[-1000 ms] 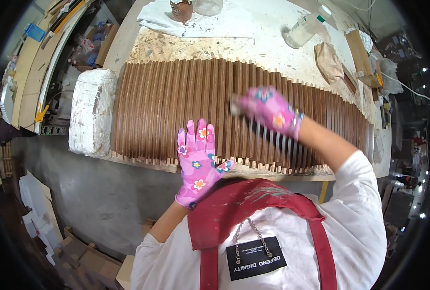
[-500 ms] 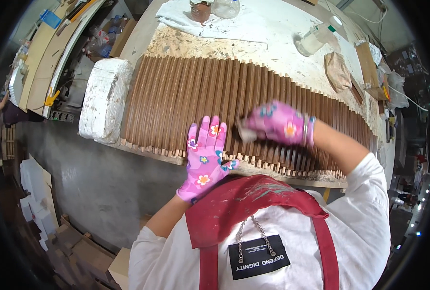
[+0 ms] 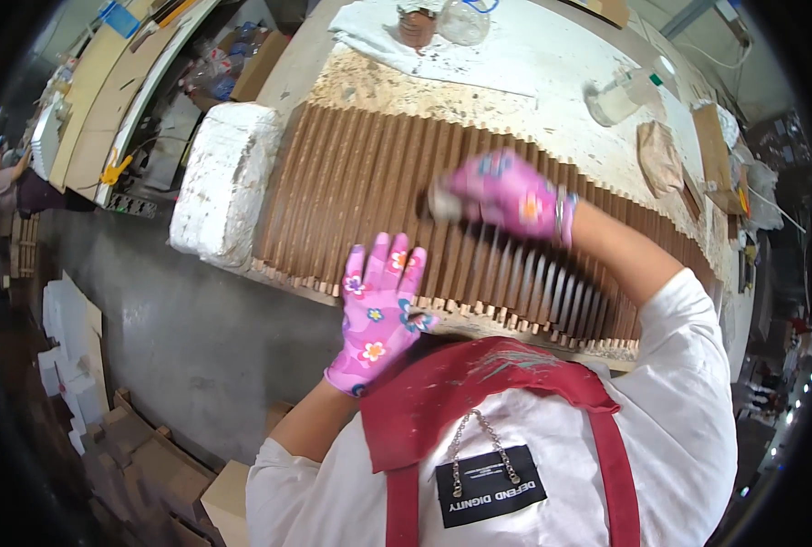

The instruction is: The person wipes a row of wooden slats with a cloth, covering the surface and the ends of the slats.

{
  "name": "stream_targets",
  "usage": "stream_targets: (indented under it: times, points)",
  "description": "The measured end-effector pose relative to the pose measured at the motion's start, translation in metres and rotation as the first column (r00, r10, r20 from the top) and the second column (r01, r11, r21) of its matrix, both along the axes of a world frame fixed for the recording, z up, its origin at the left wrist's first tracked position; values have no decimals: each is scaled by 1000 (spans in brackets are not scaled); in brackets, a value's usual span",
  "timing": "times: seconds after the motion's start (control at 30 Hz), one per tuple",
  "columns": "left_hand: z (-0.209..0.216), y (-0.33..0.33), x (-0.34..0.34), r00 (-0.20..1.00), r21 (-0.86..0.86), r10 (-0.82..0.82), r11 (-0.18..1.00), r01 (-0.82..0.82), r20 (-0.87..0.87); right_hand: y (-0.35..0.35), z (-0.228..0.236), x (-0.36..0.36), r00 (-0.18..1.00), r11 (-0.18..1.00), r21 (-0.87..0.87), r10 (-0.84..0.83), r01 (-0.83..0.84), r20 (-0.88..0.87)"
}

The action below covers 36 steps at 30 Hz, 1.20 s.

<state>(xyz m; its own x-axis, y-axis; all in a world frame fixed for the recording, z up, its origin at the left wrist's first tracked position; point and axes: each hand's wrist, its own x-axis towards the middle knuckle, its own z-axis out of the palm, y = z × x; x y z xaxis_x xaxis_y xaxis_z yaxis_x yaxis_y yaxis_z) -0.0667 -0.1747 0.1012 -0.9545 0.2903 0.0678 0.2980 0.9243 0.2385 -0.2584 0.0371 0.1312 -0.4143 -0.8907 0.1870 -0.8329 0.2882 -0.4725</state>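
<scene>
A long row of brown wooden sticks (image 3: pixel 351 173) with pale ends lies side by side across the bench in front of me. My left hand (image 3: pixel 378 314), in a pink flowered glove, rests open with fingers stretched over the near ends of the sticks. In the same kind of glove, my right hand (image 3: pixel 506 191) is closed around a pale, soft-looking pad (image 3: pixel 443 202) and presses it onto the middle of the row. Motion smears the pad, so whether it is cloth or sponge I cannot tell.
A white wrapped block (image 3: pixel 223 182) stands against the row's left end. Toward the back are a jar of brown liquid (image 3: pixel 417 27), a clear jar (image 3: pixel 465 23) on a white cloth (image 3: pixel 369 27), and a clear bottle (image 3: pixel 617 100). A tan cloth (image 3: pixel 659 157) lies at right.
My right hand has moved the pad left and farther away along the sticks. My left hand stays flat near the front edge. The whole view has shifted slightly.
</scene>
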Motion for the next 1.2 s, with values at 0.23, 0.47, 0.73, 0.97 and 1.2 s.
stream_targets:
  times: [0.23, 0.47, 0.73, 0.97, 1.2]
  points:
    - [-20, -10, 10, 997, 4, -42, 999, 42, -58, -36, -7, 13, 988, 957, 267, -85, 117, -128]
    - [13, -41, 0, 978, 64, 148, 988, -140, -146, -29, -17, -62, 967, 959, -152, -250, 240, -49]
    - [-20, -59, 4, 992, 15, 98, 995, -97, -81, -57, 1, 45, 993, 990, 144, 27, -11, -114]
    - [-14, -55, 2, 991, 15, 99, 995, -99, -88, -18, -19, -33, 892, 921, -124, -390, 370, -228]
    - [-11, -53, 4, 986, 79, 115, 991, -107, -118, -25, 12, 18, 998, 983, 183, -1, 13, -66]
